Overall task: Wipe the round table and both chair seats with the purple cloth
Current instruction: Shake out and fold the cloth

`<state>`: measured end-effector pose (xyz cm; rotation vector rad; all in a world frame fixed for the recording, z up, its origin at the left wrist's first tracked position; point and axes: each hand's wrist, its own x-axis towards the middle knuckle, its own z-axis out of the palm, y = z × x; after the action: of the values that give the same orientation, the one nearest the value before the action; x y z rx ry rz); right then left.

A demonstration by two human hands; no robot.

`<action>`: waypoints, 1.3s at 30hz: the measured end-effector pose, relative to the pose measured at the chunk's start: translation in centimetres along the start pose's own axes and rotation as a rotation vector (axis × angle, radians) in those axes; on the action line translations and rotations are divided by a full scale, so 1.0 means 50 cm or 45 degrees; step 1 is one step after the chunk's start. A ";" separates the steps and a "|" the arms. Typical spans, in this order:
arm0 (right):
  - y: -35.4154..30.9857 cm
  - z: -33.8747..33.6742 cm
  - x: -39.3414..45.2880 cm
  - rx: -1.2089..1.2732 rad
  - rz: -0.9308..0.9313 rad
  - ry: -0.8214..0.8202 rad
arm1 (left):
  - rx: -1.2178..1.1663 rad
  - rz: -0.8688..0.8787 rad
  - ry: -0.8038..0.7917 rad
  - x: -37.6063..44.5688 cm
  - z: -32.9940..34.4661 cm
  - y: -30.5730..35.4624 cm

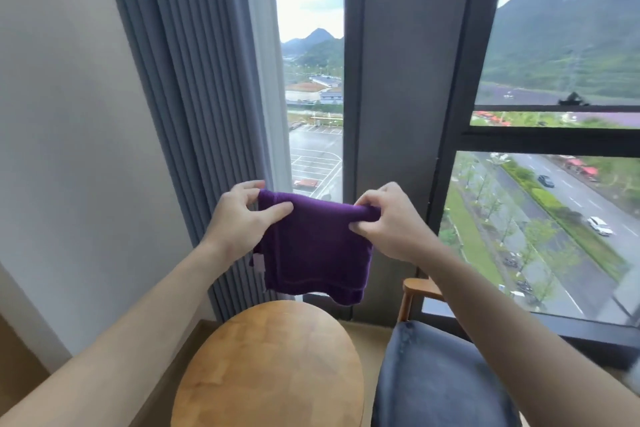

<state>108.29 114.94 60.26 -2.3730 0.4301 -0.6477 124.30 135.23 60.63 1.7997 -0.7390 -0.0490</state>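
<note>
The left hand [242,218] and the right hand [388,222] pinch with their fingers the top corners of the folded purple cloth [315,246], which hangs in the air above the round wooden surface [270,367]. I think it is best to keep the fold flat before wiping, then do the blue chair seat [440,378].

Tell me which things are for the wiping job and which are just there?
For the job: purple cloth, held up by the left hand and right hand; round table; chair seat.
Just there: curtain, window.
</note>
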 end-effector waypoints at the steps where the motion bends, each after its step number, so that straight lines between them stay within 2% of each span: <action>1: 0.009 -0.022 -0.007 0.068 0.018 -0.005 | -0.126 -0.003 -0.107 0.005 0.007 0.012; 3: 0.027 -0.068 -0.028 0.330 0.098 -0.007 | -0.370 -0.021 -0.305 0.013 0.028 0.041; 6: 0.059 -0.131 -0.067 0.748 0.238 0.084 | -0.649 -0.087 -0.500 0.017 0.090 0.084; 10: 0.128 -0.208 -0.129 1.076 0.450 0.281 | -0.945 -0.174 -0.862 -0.016 0.237 0.111; 13: 0.208 -0.279 -0.196 1.201 0.608 0.386 | -1.009 -0.233 -1.029 -0.067 0.378 0.126; 18: 0.369 -0.413 -0.359 1.500 0.815 0.367 | -0.931 -0.337 -1.189 -0.145 0.637 0.185; 24: 0.573 -0.579 -0.563 1.524 0.842 0.696 | -0.863 -0.437 -1.473 -0.246 0.923 0.282; 31: 0.717 -0.738 -0.772 1.302 1.024 0.929 | -0.818 -0.564 -1.669 -0.377 1.210 0.392; 36: 0.808 -0.808 -0.905 1.585 0.875 1.016 | -0.787 -0.677 -1.753 -0.468 1.408 0.420; 39: 0.892 -0.841 -0.965 1.569 0.920 1.131 | -0.804 -0.767 -1.833 -0.515 1.532 0.439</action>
<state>39.28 82.76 43.30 -0.6163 0.8583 -1.1208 64.11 79.55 43.53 1.0769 -0.9132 -1.8859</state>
